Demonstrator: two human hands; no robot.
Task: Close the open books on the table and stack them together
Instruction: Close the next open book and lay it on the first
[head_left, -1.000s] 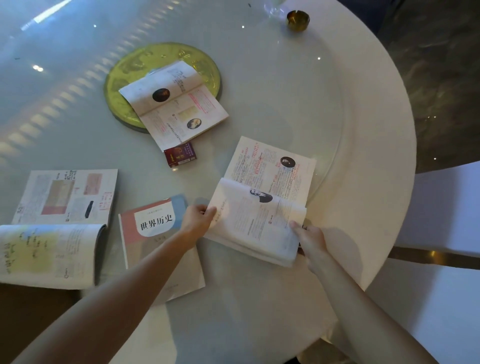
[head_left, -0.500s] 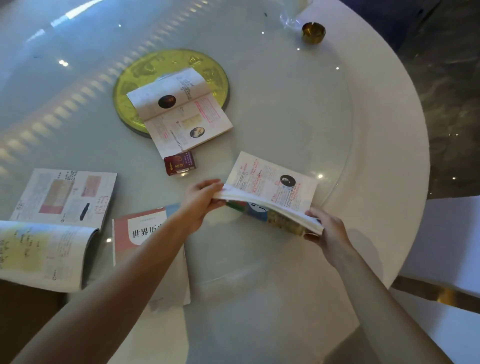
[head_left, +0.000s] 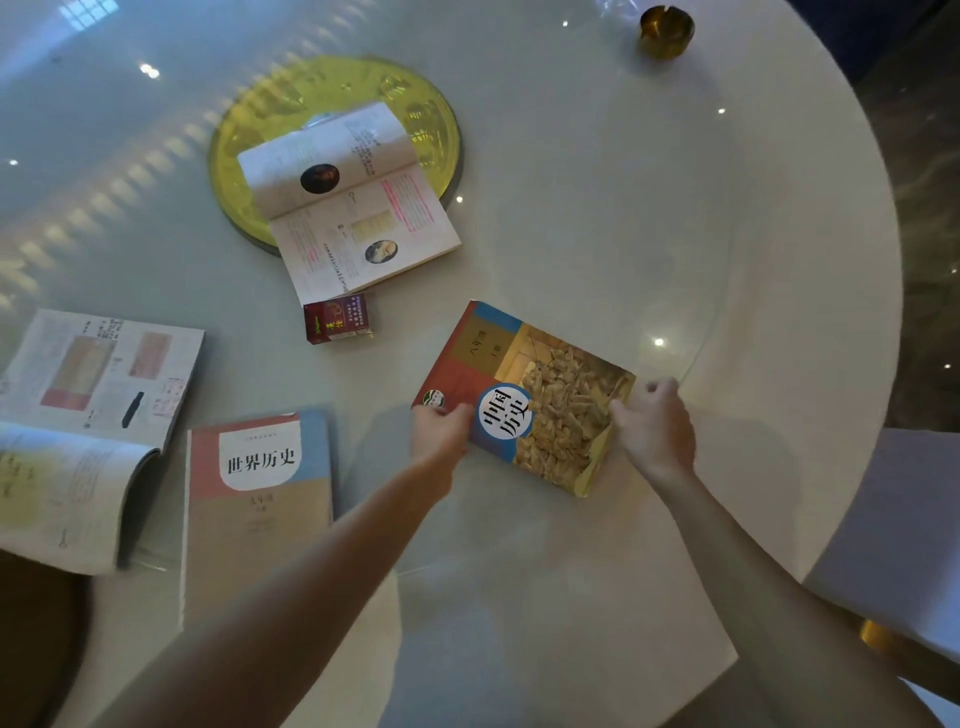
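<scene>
A closed book with a red, blue and terracotta-figure cover (head_left: 540, 384) lies on the round white table (head_left: 779, 260), in front of me. My left hand (head_left: 439, 428) grips its near left corner. My right hand (head_left: 652, 426) holds its right edge, fingers curled over it. Another closed book with a pink, blue and tan cover (head_left: 260, 499) lies flat to the left. One open book (head_left: 348, 202) rests across the yellow disc (head_left: 244, 130) at the table's middle. A second open book (head_left: 88, 426) lies at the far left edge.
A small dark red box (head_left: 337, 318) sits between the middle open book and the closed one. A brass ashtray (head_left: 666, 31) stands at the far right rim. White chair seats (head_left: 904, 519) flank the table on the right.
The book in my hands was open with pages showing; its cover has been folded over and it now lies shut on the table, both hands still on it.
</scene>
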